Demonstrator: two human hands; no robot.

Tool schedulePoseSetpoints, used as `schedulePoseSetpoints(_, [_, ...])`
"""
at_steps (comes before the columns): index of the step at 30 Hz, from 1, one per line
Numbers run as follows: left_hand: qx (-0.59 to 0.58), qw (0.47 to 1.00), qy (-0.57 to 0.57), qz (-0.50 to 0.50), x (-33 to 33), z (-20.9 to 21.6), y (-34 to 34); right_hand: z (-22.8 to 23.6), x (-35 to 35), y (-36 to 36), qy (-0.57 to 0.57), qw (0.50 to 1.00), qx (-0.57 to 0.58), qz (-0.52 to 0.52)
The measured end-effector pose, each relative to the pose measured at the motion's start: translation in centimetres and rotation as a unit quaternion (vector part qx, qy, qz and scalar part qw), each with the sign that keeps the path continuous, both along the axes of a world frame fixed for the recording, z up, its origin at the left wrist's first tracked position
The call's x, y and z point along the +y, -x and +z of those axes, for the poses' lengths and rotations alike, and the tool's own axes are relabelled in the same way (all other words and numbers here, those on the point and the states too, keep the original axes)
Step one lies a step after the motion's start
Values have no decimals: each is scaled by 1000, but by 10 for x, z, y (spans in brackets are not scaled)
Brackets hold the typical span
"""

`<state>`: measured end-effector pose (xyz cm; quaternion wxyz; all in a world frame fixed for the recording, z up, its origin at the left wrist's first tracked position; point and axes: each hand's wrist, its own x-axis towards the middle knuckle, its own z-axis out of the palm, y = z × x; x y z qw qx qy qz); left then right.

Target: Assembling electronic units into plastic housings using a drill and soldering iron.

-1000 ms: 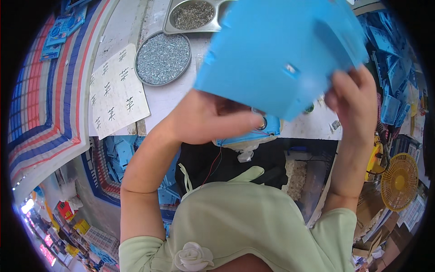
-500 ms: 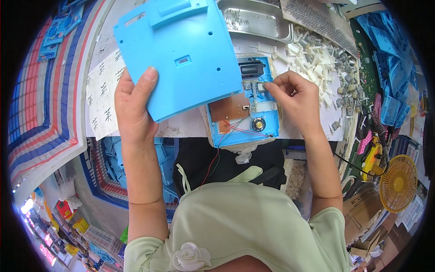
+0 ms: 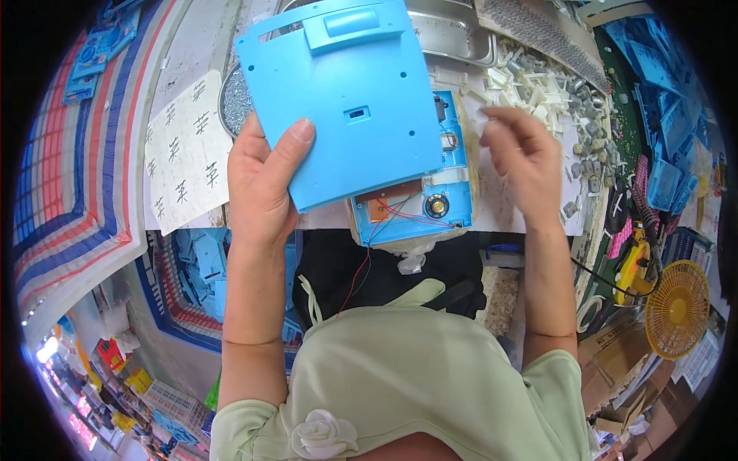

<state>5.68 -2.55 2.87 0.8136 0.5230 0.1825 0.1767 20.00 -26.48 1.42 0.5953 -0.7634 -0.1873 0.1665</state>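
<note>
My left hand (image 3: 265, 173) grips a light blue plastic cover panel (image 3: 354, 146) by its left edge, thumb on top. The panel is raised and tilted over a blue plastic housing (image 3: 461, 188) on the table, hiding much of its left and upper part. Inside the housing show a small round speaker (image 3: 437, 205), an edge of a brown circuit board (image 3: 400, 190) and thin red and green wires. Just right of the housing, my right hand (image 3: 530, 165) hovers with bent fingers, smeared by motion. Whether it holds anything is unclear.
White plastic parts (image 3: 530, 92) and small metal motors (image 3: 593, 146) lie heaped at the right. Behind the panel are a steel tray (image 3: 450, 31) and a round dish of tiny metal pieces (image 3: 232, 100). A handwritten paper sheet (image 3: 184, 150) lies left.
The cover panel has moved right with my left hand, covering more of the housing. My right hand has left the small part inside the housing and moved right.
</note>
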Motion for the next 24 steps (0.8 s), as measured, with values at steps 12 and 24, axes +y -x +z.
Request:
schedulePoseSetpoints(12, [164, 874, -449, -84, -48, -3, 2, 1, -41, 64, 147, 983, -97, 55])
schedulePoseSetpoints(24, [178, 882, -434, -54, -49, -14, 23, -2, -28, 30, 161, 945, -193, 209])
